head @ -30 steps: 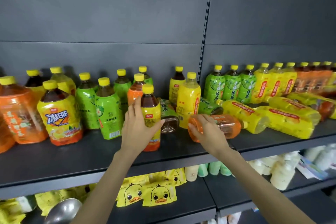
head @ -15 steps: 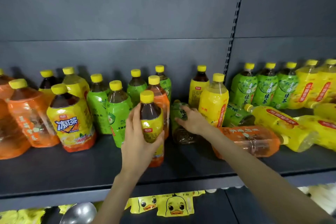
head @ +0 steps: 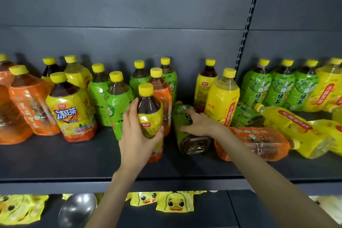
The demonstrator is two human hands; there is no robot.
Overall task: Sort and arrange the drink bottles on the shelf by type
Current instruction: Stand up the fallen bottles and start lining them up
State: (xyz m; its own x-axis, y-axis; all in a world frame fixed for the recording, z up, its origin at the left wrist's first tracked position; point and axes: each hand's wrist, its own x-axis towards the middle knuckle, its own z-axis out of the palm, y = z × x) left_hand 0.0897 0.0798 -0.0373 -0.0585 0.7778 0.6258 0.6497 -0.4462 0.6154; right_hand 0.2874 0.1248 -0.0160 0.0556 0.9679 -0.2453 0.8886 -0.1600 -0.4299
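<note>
Inspection of the sorting step, positions taken from the slotted upright (head: 247, 29) at the back of the shelf (head: 74, 163).

My left hand (head: 137, 135) gripped the small yellow-labelled tea bottle (head: 150, 116), well left of the upright; fingers curled round its left flank, thumb across the front of the label, cap up and base just above the deck.

My right hand (head: 199, 123) lay on the fallen green tea bottle (head: 193, 143), nearer the upright and also left of it. The fingers (head: 187, 113) were fairly straight across the label and the thumb ran along the near flank; touching, not closed round it.

That bottle lay with its base towards me and its cap away. A toppled orange bottle (head: 259, 140) lay just beside it on the upright's side.

Finding: the step in hand appeared to be righting the green bottle, so that it could join the standing green tea bottles (head: 118, 102) further left of the upright.

Recommendation: wrap the fingers fully round the waist before lifting; a flat hand would only roll it. Tip it up base first, clear of the orange bottle and of the tall yellow bottle (head: 223, 96) behind the wrist; keep the left-hand bottle upright and out of the path meanwhile.

Risk: crowded neighbours could be knocked over.
</note>
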